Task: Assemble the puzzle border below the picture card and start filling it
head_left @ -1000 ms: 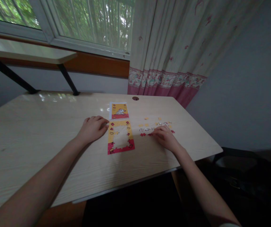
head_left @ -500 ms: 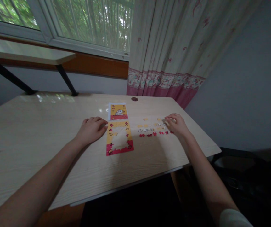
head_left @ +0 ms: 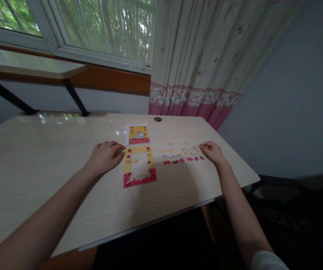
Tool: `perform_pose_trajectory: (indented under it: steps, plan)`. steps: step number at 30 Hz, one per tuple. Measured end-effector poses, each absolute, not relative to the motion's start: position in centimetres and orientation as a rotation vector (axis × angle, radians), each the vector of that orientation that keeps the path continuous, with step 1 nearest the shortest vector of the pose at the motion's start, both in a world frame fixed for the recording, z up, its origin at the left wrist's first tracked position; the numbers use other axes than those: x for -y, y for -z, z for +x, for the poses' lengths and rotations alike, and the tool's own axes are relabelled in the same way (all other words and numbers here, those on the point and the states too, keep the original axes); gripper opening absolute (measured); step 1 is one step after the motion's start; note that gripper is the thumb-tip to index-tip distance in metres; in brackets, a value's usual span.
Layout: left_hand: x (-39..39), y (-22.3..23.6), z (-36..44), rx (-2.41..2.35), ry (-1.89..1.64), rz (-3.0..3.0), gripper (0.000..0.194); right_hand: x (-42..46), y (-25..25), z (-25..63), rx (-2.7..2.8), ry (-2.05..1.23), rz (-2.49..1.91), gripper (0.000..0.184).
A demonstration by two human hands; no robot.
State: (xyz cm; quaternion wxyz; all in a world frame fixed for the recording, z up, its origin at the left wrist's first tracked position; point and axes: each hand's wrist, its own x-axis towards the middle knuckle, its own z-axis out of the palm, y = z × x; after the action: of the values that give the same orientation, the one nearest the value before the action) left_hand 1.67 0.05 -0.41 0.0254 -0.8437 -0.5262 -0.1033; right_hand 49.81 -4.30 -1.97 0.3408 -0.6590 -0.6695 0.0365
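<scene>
A partly assembled jigsaw puzzle (head_left: 127,180) lies on the desk, its yellow and red border joined around a pale middle with a few yellow pieces inside. Beyond it is a picture card (head_left: 138,135) showing a white animal on yellow and red. My left hand (head_left: 106,157) rests beside the puzzle's upper left corner, fingers loosely bent, fingertips at its edge. To the right, loose puzzle pieces (head_left: 182,160) lie in rows, yellow, white and red. At their right end my right hand (head_left: 213,152) pinches a small puzzle piece, mostly hidden by the fingertips.
The wooden desk (head_left: 105,210) has a round cable hole (head_left: 158,119) near its back edge. A raised shelf (head_left: 32,63) on black legs stands at the back left. A patterned curtain (head_left: 189,67) hangs behind, and a dark chair (head_left: 279,187) is at the right.
My right hand has drawn slightly right and back from the loose pieces, its fingers now in a clearer pinch. My left hand stays by the puzzle. The view has shifted a little.
</scene>
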Motion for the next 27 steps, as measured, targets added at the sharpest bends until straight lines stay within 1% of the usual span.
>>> perform_pose_trajectory:
  steps: [10, 16, 19, 23, 27]
  plan:
    - [0.1, -0.1, 2.1, 1.674, 0.277, -2.603, 0.047, 4.2, 2.1, 49.7, 1.864, -0.123, -1.729, 0.023]
    - [-0.5, -0.3, 1.2, 1.595, 0.217, -2.725, 0.048, 4.1, 2.3, 49.8, 1.83, -0.124, -1.741, 0.028]
    - [-0.2, 0.2, 0.4, 1.547, 0.338, -2.833, 0.048, 4.1, 2.4, 49.8, 1.794, -0.122, -1.729, 0.033]
    - [1.3, 0.6, -0.1, 1.514, 0.571, -2.848, 0.045, 4.0, 2.4, 49.8, 1.793, -0.089, -1.721, 0.034]
    - [2.6, 0.3, 0.2, 1.397, 0.608, -2.935, 0.046, 4.0, 2.3, 49.9, 1.804, -0.057, -1.733, 0.034]
